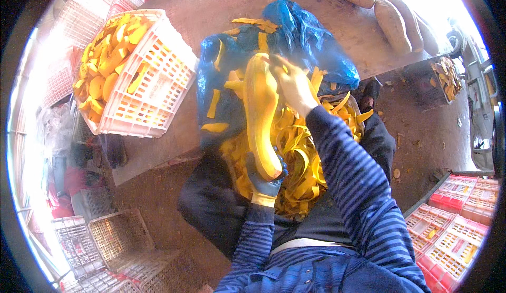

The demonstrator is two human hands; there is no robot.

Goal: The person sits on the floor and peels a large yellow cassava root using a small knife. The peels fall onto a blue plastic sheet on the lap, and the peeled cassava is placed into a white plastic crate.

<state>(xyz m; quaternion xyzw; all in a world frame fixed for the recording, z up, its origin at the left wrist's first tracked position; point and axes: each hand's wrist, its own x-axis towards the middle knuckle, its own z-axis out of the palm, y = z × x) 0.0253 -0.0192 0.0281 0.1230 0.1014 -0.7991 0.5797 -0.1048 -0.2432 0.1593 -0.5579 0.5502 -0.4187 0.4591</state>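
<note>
My left hand (265, 183), in a dark blue glove with a yellow cuff, grips the lower end of a long, peeled orange-yellow squash (261, 114) held upright and slightly tilted. My bare right hand (292, 85) is closed beside the squash's upper end; motion blur hides what its fingers hold. Orange peel strips (300, 150) lie heaped beneath the squash between my dark-trousered legs, and more strips are scattered over crumpled blue plastic (311, 35) behind it.
A pale plastic crate (171, 74) of orange squash pieces stands at the left. Several unpeeled squashes (392, 24) lie on the worn table (348, 42). Red-and-white crates (448, 222) fill the lower right, stacked crates (116, 237) the lower left. A bin of peels (443, 79) sits right.
</note>
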